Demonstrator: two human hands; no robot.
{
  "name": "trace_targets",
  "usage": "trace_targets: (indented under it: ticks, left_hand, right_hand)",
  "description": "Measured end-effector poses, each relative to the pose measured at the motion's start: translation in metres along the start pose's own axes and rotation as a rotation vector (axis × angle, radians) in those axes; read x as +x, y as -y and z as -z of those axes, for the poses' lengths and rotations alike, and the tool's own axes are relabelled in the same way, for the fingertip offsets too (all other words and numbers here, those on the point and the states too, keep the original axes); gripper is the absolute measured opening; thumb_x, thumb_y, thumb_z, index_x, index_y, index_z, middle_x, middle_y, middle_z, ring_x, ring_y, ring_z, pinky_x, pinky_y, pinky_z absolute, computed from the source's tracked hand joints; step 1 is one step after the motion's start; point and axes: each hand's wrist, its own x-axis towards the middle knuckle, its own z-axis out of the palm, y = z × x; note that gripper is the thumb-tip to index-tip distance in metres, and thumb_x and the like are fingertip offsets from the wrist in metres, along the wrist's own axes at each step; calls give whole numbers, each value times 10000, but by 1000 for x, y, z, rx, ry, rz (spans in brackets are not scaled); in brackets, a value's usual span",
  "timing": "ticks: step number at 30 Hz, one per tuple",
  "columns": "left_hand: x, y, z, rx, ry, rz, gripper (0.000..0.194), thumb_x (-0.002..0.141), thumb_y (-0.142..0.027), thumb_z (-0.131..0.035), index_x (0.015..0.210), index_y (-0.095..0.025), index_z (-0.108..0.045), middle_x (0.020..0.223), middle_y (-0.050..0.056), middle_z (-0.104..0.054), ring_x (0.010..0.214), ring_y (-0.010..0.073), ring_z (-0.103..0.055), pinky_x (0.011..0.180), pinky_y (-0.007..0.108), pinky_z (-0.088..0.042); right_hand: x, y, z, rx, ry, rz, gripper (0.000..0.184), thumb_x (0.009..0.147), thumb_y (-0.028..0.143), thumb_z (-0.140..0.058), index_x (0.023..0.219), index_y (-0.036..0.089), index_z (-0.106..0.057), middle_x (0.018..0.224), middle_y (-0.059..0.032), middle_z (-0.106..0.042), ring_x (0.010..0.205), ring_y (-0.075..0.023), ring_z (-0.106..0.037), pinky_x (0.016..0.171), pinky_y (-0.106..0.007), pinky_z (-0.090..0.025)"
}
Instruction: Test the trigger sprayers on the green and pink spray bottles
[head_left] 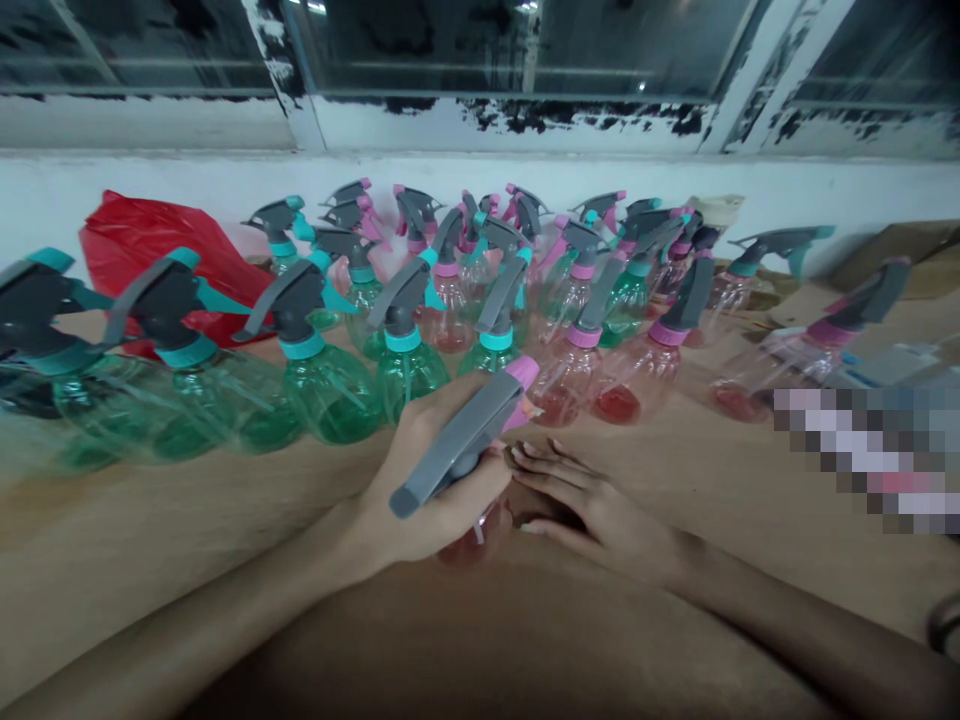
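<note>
My left hand (412, 525) is wrapped round the neck of a spray bottle (465, 440) with a grey sprayer head and pink nozzle. Its clear pinkish body shows only in part below my fingers. My right hand (589, 495) rests low on the table just right of that bottle, fingers stretched out and holding nothing. Right behind my hands stands a row of clear bottles, among them a green-tinted bottle (330, 395) with a turquoise collar and a pink-tinted bottle (652, 370) with a pink collar.
More spray bottles (450, 300) crowd together farther back, several in all. A red plastic bag (157, 240) lies behind the left end of the row. Cardboard (900, 255) sits at the far right. A white wall (187, 175) with windows borders the wooden table (225, 540).
</note>
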Motion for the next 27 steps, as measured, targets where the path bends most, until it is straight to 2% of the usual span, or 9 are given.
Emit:
trace_targets:
  ticks: [6,10,14,17,21,27]
  left_hand:
    - [1,-1,1,47,18,26,126,693,-129,-442,741,-246,-441,704,-20,-505,626,153,-518,562,272,-434]
    - [3,-5,3,41,27,-14,162,666,-80,-442,664,-236,-400,670,-29,-455,572,130,-451,570,264,-419]
    - [4,-8,4,45,27,-5,150,675,-115,-441,633,-240,-369,627,-25,-443,546,143,-437,545,281,-413]
    - [3,-6,4,18,27,9,134,679,-115,-440,699,-248,-444,696,-9,-529,624,162,-523,609,297,-459]
    - [0,-3,1,-18,-20,31,250,709,-108,-443,885,-259,-537,762,-18,-564,646,153,-553,627,286,-479]
    - [-2,-3,0,-11,-13,39,183,726,-133,-476,864,-229,-549,722,-12,-531,602,151,-522,612,285,-470]
  right_hand:
    - [0,0,-1,-1,-11,6,560,894,423,-455,1393,237,-282,1397,-51,-413,1308,-203,-331,1097,-472,-252]
    - [0,1,0,-10,-5,5,550,894,427,-453,1386,234,-301,1394,-54,-418,1306,-205,-335,1099,-474,-248]
    - [0,0,0,-4,-12,10,552,891,425,-460,1386,239,-300,1391,-58,-421,1300,-212,-345,1097,-484,-247]
    - [0,-1,-2,-5,-28,16,552,891,419,-464,1387,244,-298,1388,-53,-425,1301,-212,-345,1096,-483,-251]
    - [-1,-1,-2,-6,-26,13,552,892,428,-457,1383,223,-310,1395,-49,-416,1313,-203,-321,1103,-462,-249]
    - [-1,0,-1,-12,-16,8,546,897,432,-447,1377,206,-321,1402,-51,-406,1320,-194,-307,1110,-457,-230]
